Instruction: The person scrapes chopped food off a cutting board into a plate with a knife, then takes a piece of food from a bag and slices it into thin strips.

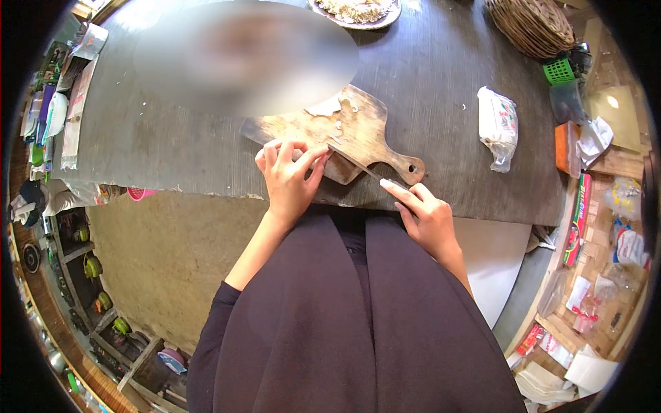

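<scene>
My right hand [425,215] is closed round the handle of a knife [359,165], whose blade points up and left over the lower edge of a wooden cutting board [368,127]. At the blade's tip end, my left hand [292,177] is bent with thumb and fingertips together; whatever they pinch is too small to name. Small pale pieces [337,129] lie on the board above the blade, beside a larger flat pale piece [325,107] at the blurred area's edge.
A plate of pale shredded food [354,25] stands at the table's [441,76] far side. To the right lies a plastic packet [497,127], with a wicker basket [530,26] behind it. A blurred patch hides the upper left. An orange box [568,149] stands at the right edge.
</scene>
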Demonstrator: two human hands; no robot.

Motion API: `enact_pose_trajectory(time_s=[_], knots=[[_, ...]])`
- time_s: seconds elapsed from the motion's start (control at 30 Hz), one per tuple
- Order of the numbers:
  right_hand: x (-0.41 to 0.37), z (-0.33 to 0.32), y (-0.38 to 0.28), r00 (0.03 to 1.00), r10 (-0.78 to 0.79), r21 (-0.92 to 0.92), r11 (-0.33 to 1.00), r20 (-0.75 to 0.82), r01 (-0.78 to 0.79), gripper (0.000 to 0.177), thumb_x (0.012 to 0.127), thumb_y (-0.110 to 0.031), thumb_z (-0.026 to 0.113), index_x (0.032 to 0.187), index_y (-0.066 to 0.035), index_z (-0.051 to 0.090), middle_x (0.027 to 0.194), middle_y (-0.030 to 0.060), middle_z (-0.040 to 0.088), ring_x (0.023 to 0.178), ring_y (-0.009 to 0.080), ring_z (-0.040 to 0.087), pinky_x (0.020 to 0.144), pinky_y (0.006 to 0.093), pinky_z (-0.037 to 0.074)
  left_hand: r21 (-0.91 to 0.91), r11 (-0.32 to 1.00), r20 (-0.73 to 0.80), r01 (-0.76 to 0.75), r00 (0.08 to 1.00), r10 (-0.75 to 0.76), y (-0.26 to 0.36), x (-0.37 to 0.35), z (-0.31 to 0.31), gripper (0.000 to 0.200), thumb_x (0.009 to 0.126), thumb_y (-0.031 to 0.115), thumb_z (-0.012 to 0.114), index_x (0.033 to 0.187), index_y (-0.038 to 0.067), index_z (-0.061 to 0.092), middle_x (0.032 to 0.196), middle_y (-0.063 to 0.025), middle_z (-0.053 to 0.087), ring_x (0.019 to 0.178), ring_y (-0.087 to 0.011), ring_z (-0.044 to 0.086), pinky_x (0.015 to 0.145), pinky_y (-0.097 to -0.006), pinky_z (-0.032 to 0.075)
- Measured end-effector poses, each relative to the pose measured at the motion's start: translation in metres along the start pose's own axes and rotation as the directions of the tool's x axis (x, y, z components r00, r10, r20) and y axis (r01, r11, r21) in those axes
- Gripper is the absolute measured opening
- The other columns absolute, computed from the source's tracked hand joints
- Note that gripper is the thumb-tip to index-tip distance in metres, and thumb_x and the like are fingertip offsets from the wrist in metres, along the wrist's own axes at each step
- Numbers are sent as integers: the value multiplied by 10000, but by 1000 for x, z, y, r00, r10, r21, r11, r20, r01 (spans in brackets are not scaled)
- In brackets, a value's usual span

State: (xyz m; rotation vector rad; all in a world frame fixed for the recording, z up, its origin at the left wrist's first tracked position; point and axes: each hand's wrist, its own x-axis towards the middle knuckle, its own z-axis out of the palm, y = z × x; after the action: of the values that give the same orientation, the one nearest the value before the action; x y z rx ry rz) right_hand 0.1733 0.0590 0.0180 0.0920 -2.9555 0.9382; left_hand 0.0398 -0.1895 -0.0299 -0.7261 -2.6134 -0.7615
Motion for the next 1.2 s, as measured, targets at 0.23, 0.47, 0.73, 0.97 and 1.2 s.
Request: enact_pose_trajectory(time_s=[0.23,0.47,0.73,0.97,1.2], knots=[[1,7,0,999,19,35,999,-35,-17,547,934,-113,703,1440,-314,646,858,73,599,639,265,633,599,387,534,1,1000,16,-4,1000,4,0,1,-2,231,839,226,830,1060,290,809,1051,34,626,1114,-259,516,994,-441,338],[-4,9,-2,1000,-1,41,999,-29,2,587,887,-47,739,1424,-275,668,845,65,596,634,240,605,600,372,534,7,1000,29,-27,999,27,-1,0,-1,207,841,201,817,1038,264,800,1058,23,633,1110,-269,521,996,-443,340],[-7,11,-6,1000,14,25,1000,-18,-14,576,905,-67,736,1434,-280,655,844,67,595,632,243,615,601,372,539,2,1000,36,-26,999,26,2,-1,-3,208,838,201,822,1039,250,796,1064,13,636,1120,-273,524,997,-445,341],[-11,22,-6,999,15,16,1000,-42,-15,565,939,-162,731,1465,-334,616,839,60,560,612,257,617,574,394,538,10,1000,25,-22,999,22,0,-3,-1,208,832,211,834,1033,254,801,1063,12,637,1125,-267,528,997,-443,342],[-10,27,-9,998,19,-53,998,-65,-22,569,946,-178,728,1473,-352,604,843,47,560,593,245,618,564,382,550,-9,1000,8,-10,1000,10,1,-3,1,211,831,210,829,1027,275,784,1033,22,627,1121,-271,522,993,-453,339]])
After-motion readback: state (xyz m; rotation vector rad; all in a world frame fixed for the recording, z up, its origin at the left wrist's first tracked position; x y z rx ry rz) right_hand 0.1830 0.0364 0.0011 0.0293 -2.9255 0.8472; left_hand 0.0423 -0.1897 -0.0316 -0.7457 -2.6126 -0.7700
